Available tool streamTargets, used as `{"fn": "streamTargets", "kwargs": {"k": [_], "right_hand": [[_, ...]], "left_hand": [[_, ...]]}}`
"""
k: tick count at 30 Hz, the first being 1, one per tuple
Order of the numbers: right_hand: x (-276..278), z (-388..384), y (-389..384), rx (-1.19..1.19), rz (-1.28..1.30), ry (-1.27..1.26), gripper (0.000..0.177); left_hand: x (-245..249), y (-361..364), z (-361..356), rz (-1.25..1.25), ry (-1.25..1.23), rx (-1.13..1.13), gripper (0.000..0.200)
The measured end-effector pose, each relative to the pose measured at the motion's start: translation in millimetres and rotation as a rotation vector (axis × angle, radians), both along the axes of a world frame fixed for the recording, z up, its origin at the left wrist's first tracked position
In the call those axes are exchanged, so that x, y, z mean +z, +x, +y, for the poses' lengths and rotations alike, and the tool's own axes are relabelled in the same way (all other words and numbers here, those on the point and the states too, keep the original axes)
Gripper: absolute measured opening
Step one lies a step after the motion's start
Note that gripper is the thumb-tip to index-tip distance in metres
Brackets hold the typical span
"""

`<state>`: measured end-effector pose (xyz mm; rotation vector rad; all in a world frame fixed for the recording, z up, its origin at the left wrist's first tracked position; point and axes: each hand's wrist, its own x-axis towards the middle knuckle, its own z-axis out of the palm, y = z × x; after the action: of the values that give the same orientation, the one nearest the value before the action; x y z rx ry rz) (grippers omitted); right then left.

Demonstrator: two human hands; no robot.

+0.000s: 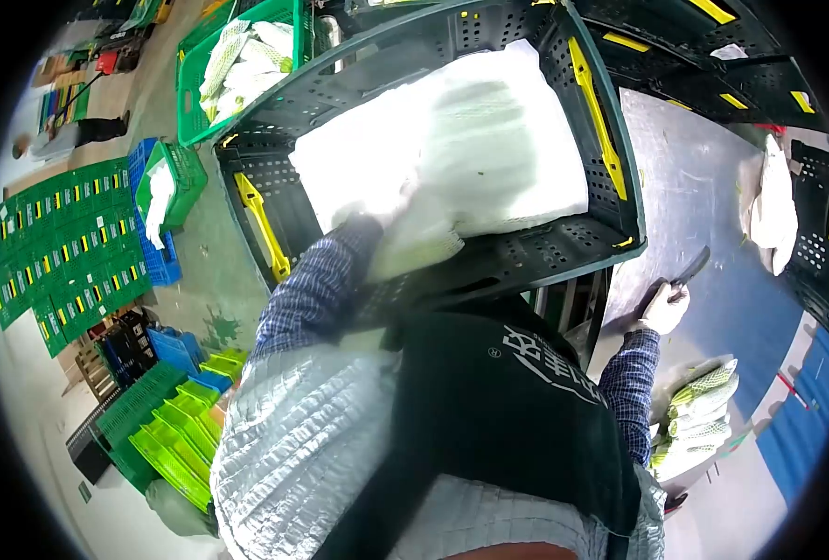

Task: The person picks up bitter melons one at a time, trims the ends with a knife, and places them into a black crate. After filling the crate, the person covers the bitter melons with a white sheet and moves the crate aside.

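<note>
My right hand [664, 309], in a white glove, is closed around the handle of a knife [691, 266] over the metal table [680, 196]. The dark blade points up and to the right. My left hand [386, 198], also pale-gloved, reaches into a large black crate [631, 154] with yellow handles. It lies at the white sheeting [358, 149] inside; glare and blur hide its fingers. Pale green shapes [484, 126] show through the sheeting's right half, and their kind is hidden. A loose pale flap [424, 252] hangs near my left wrist.
Net-wrapped pale green vegetables [703, 411] lie at the table's near right. A green crate [190, 103] at upper left holds more. A white bundle [772, 210] lies at the right, beside black crates [811, 177]. Stacked green crates [69, 233] and lime trays [176, 439] stand left. A person [64, 140] is far off.
</note>
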<state>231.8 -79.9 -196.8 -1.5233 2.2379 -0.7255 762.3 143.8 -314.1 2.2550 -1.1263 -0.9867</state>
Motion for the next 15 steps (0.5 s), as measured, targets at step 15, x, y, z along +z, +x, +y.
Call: {"fn": "streamTargets", "kwargs": {"k": [15], "right_hand": [[-2.4, -4.8, -9.1, 0.095, 0.04, 0.0, 0.039]], "left_hand": [[329.8, 150.8, -70.8, -1.607, -0.761, 0.217, 0.022]]}}
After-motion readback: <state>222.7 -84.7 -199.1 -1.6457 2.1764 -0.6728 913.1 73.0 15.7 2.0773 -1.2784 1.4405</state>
